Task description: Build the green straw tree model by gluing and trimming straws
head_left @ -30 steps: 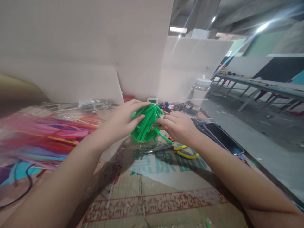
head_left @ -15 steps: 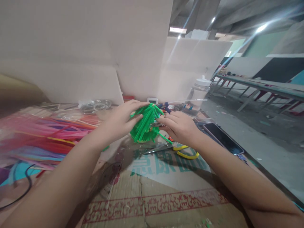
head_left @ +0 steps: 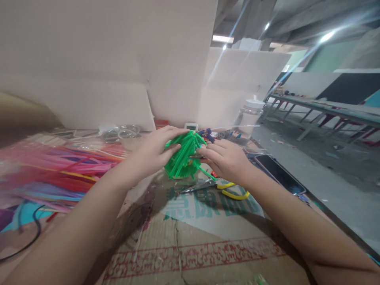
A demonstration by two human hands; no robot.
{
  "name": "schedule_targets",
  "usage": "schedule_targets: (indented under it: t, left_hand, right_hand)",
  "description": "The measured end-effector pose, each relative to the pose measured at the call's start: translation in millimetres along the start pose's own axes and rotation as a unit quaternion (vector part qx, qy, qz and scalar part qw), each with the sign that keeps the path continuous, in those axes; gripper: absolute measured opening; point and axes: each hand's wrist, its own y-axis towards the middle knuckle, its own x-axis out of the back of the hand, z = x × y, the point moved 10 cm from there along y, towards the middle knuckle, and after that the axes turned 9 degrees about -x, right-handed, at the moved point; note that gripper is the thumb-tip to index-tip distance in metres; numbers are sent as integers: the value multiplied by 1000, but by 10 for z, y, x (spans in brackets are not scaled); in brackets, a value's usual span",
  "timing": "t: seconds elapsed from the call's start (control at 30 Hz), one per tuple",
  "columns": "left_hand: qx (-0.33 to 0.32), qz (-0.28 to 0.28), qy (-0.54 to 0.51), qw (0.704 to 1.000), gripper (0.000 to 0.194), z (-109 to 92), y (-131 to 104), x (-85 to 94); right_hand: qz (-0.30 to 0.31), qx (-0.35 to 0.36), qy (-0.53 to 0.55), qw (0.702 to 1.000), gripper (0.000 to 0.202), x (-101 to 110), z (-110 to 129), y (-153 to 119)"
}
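Note:
A bundle of bright green fuzzy stems (head_left: 181,158), fanned out like a cone, is upright over the cardboard. My left hand (head_left: 158,148) grips it from the left, with fingers over the top and the thumb on the near side. At its right side my right hand (head_left: 221,156) is closed on a small metal tool (head_left: 195,157), only partly visible, whose tip reaches in among the stems. One green stem sticks out toward the lower right. Just below the bundle lie scissors with yellow handles (head_left: 234,192).
Printed cardboard (head_left: 190,253) covers the near table. Colourful stems in clear plastic (head_left: 68,166) lie at left. Behind are coiled wire (head_left: 129,131) and a small white device (head_left: 191,126). A phone (head_left: 280,173) and a clear bottle (head_left: 250,114) are at right.
The view has shifted very slightly. Both hands keep their hold beside the green bundle, with no other clear movement.

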Motion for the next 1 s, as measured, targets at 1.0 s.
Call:
schedule_targets:
  t: [1.0]
  left_hand:
    - [-1,7,16,1000,39,17,8,-15]
  right_hand:
    - [2,-18,9,1000,23,-60,-28,-31]
